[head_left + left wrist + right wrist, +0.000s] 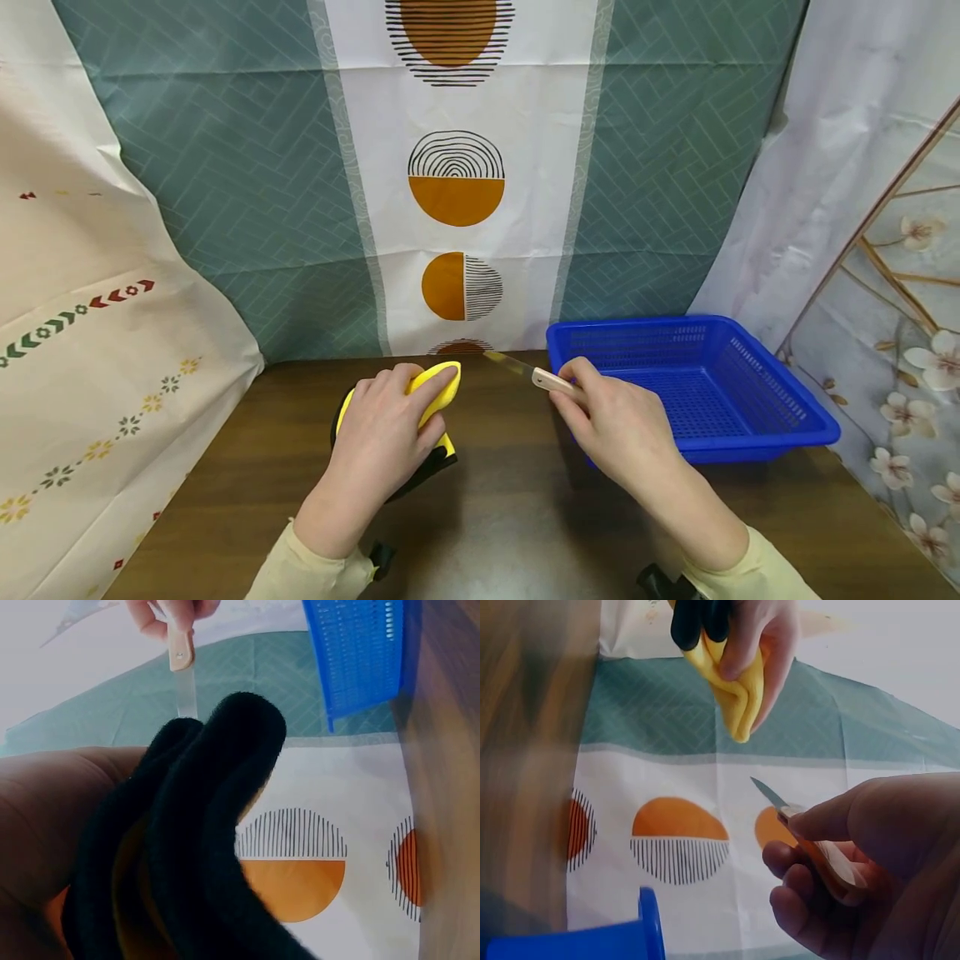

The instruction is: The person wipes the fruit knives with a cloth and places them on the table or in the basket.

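Observation:
My left hand (378, 437) grips a folded cloth (444, 392), yellow on one face and black on the other, above the table. The left wrist view shows thick dark folds of the cloth (244, 742) bunched beside the palm. In my right hand (630, 425) a small knife (555, 382) with a pale wooden handle is pinched between thumb and fingers. Its bare blade (769, 793) points toward the cloth, with a gap between them. Seen from the right wrist, the yellow side of the cloth (742, 701) hangs below the left fingers.
A blue plastic basket (757, 446) with perforated sides stands on the brown wooden table (510, 517), just right of my right hand. Patterned cloth hangings (277, 167) enclose the back and both sides of the table.

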### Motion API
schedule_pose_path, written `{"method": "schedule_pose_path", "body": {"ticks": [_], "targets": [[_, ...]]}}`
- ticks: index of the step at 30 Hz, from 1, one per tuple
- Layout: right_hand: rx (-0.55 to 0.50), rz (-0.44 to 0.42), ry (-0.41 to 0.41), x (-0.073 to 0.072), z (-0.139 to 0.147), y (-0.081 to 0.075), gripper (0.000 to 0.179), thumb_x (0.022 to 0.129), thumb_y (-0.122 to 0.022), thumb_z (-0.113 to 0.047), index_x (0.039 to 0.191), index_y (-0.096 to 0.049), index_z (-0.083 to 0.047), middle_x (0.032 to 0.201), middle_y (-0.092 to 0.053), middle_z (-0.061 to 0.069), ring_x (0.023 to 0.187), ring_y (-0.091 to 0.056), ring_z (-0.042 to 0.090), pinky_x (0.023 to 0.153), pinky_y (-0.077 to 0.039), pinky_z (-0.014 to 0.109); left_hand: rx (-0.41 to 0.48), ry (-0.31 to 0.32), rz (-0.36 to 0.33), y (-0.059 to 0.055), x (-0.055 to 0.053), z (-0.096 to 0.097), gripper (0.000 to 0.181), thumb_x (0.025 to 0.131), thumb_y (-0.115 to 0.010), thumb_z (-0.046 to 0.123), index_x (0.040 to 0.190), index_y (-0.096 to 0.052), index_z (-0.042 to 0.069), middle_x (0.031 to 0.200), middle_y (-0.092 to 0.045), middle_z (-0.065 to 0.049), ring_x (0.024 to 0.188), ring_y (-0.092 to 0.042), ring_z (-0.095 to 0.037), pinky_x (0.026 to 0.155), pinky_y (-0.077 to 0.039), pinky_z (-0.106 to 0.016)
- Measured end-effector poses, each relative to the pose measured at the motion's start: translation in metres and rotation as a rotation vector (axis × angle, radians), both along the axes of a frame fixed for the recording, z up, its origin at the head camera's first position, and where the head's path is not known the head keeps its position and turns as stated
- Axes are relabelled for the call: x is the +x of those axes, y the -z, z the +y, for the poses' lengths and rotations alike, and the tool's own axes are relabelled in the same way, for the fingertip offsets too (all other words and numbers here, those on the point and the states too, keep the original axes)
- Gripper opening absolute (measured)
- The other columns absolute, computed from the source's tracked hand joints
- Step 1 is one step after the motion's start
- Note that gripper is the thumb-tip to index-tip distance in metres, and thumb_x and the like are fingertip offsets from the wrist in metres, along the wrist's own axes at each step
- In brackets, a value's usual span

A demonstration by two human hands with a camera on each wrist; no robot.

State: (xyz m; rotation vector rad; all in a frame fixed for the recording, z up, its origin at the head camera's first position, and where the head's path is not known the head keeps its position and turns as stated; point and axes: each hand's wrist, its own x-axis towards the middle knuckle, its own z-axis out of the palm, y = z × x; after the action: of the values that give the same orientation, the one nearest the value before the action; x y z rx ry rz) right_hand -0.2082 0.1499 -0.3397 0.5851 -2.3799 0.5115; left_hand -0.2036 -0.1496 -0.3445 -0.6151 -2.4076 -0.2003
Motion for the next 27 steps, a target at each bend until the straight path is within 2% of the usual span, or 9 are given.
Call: {"method": "schedule_pose_path", "body": {"ticks": [10,20,27], "targets": [[0.012,-0.050,0.030,-0.004,0.009,-0.003,0.014,0.102,-0.078,-0.025,0.106,-0.068,-0.017,0.059,-0.046,-0.011,0.048,-0.041,0.011,0.045,-0.036,0.036,-0.001,-0.004,-0.019,0.003,-0.001,0.000,0.053,0.090,-0.076,0.013,0.143,-0.074,0.022,0.116,-0.070,-0.014,0.096,-0.067,-0.036,0.080,-0.053,-0.051],[-0.014,-0.029,0.020,-0.001,0.004,0.006,0.012,0.102,-0.078,-0.023,0.107,-0.071,-0.016,0.058,-0.044,-0.014,0.048,-0.041,0.010,0.045,-0.037,0.036,0.019,0.077,0.039,0.000,0.003,0.019,0.054,0.089,-0.080,0.014,0.142,-0.074,0.024,0.116,-0.069,-0.013,0.096,-0.067,-0.035,0.078,-0.052,-0.049],[-0.015,-0.070,0.019,0.002,0.001,0.005,0.009,0.104,-0.077,-0.025,0.108,-0.073,-0.018,0.061,-0.044,-0.014,0.051,-0.042,0.009,0.047,-0.038,0.035,0.023,0.146,0.100,-0.002,0.008,0.039,0.055,0.088,-0.082,0.016,0.141,-0.075,0.025,0.115,-0.070,-0.012,0.093,-0.068,-0.033,0.078,-0.053,-0.048]]}}
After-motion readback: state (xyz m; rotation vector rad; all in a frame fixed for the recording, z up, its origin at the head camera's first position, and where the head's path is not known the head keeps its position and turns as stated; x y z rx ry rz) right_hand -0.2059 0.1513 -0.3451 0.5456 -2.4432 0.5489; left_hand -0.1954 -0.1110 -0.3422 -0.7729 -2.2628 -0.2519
